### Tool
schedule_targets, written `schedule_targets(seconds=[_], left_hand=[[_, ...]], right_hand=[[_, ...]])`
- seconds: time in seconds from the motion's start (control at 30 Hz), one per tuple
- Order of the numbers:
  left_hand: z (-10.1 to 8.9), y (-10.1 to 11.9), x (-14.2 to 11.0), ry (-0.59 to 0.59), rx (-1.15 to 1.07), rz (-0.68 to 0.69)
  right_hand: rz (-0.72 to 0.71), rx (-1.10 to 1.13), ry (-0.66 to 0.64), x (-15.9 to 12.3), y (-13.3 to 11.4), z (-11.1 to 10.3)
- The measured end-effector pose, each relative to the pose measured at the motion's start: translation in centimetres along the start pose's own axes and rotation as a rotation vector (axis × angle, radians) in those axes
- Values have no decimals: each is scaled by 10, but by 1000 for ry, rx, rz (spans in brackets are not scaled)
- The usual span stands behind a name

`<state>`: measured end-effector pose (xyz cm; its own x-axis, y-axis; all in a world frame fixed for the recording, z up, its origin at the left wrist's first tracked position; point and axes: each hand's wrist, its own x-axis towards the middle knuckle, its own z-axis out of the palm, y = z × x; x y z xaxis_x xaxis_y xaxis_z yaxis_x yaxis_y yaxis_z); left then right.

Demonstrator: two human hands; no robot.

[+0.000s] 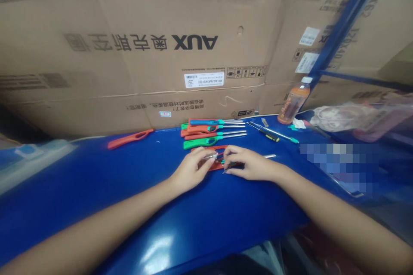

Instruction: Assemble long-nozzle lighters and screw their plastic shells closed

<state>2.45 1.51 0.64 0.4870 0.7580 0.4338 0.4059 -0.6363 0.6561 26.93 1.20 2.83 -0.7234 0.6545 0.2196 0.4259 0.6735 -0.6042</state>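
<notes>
An orange long-nosed lighter (215, 168) lies on the blue table between my hands, its casing seemingly opened, with small teal parts and thin wires showing. Its metal tube (270, 155) sticks out past my right hand. My left hand (192, 167) is closed in a pinch on a small whitish and metal part (213, 156), held over the casing. At the casing's right side, my right hand (245, 164) has its fingertips pinched together near the wires; a thin dark tip shows below them. Exactly what those fingers grip is too small to make out.
Several long-nosed lighters (201, 142) are stacked behind my hands. An orange casing half (130, 139) lies to the left. Rightward are a yellow-black tool (270, 135), a drink bottle (294, 101) and plastic bags (335, 117). A large cardboard box (135, 68) walls off the back.
</notes>
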Motion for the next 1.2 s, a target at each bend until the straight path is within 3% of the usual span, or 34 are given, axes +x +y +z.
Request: schedule_targets(seconds=[0.17,0.4,0.67,1.2], left_hand=[[2,-3,0,-15,5,43],[4,-2,-1,-51,-6,7],[4,-2,1,-62,-14,-23],[3,2,0,-83,43,30]], right_hand=[[9,31,42,1,0,-2],[311,248,190,5,9,-1],[347,405,158,7,8,0],[335,377,117,10,12,2]])
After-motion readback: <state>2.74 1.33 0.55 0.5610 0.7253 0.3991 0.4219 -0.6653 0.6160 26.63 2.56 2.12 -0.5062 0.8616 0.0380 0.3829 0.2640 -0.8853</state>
